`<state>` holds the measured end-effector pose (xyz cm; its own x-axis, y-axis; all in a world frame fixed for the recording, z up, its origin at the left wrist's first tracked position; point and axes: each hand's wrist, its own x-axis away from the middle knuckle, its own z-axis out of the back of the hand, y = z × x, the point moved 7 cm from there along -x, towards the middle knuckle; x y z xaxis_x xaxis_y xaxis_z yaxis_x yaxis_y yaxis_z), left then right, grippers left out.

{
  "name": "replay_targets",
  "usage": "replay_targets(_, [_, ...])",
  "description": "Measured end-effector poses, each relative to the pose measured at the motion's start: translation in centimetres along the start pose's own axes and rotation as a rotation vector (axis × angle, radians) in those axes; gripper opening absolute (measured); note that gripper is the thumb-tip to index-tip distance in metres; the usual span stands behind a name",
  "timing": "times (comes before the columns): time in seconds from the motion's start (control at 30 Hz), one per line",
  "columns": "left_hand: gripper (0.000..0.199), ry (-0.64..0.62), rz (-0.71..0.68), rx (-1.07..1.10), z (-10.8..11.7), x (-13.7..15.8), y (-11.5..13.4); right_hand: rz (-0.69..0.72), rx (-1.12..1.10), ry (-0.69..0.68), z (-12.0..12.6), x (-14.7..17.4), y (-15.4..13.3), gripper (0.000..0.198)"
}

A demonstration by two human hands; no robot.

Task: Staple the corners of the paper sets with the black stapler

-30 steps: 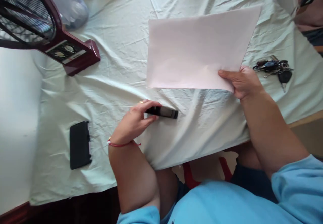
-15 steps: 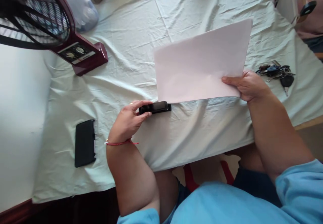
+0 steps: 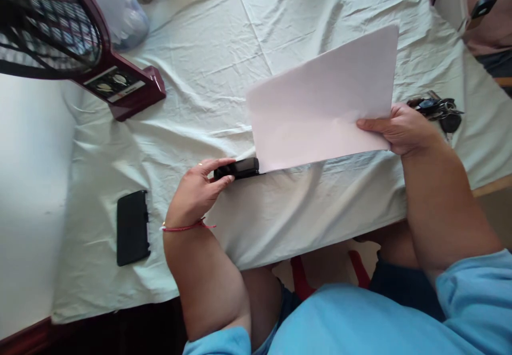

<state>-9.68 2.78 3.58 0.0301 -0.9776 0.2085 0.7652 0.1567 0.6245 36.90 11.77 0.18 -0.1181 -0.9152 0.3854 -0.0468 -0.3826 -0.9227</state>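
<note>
My left hand (image 3: 196,187) grips a black stapler (image 3: 245,168) by its rear end, thumb on the near side and fingers on the far side. White paper (image 3: 320,99), perhaps several sheets, is pinched at its right edge by my right hand (image 3: 412,131), with the thumb on top. The paper's near left corner lies at the stapler's front end, over its lower part. Whether the stapler is pressed down cannot be made out.
A black phone case (image 3: 133,228) lies on the pale tablecloth (image 3: 200,104) at the left. Behind it stand a maroon electric racket (image 3: 136,93) and a translucent plastic container (image 3: 124,13). A key bunch (image 3: 444,110) rests beyond my right wrist.
The paper's near left corner has come onto the front of the stapler, covering its lower part. My right hand has shifted slightly right in view and my left hand slightly left.
</note>
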Motion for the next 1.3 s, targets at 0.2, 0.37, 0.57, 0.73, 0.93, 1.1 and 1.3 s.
replay_targets(0.2, [0.066,0.063,-0.041,-0.061,0.1,0.0,0.8,-0.01,-0.02,-0.03,-0.9,0.0,0.3,0.022])
replay_targets(0.37, [0.041,0.093,-0.088,0.119,-0.4,-0.3,2.8,-0.043,-0.037,0.003,-1.3,0.3,0.5,0.019])
replay_targets(0.57, [0.032,0.067,-0.053,0.123,-1.4,-0.6,3.4,-0.059,-0.021,0.0,-1.7,0.5,0.6,0.018])
replay_targets(0.73, [0.035,0.023,-0.008,0.016,-2.2,-0.7,3.3,-0.069,-0.018,-0.037,-1.7,-0.1,1.3,0.018])
replay_targets(0.93, [0.04,0.035,0.015,0.125,-2.4,-0.4,2.9,0.028,0.006,-0.05,-1.5,-1.1,1.7,0.035])
replay_targets(1.1, [0.042,0.031,0.091,0.238,-2.4,0.0,1.9,0.089,-0.097,0.02,-1.2,-1.4,1.2,0.044])
replay_targets(1.3, [0.053,0.325,0.093,0.486,-1.8,-0.8,0.9,0.116,-0.279,0.064,-1.9,-0.6,0.4,0.054])
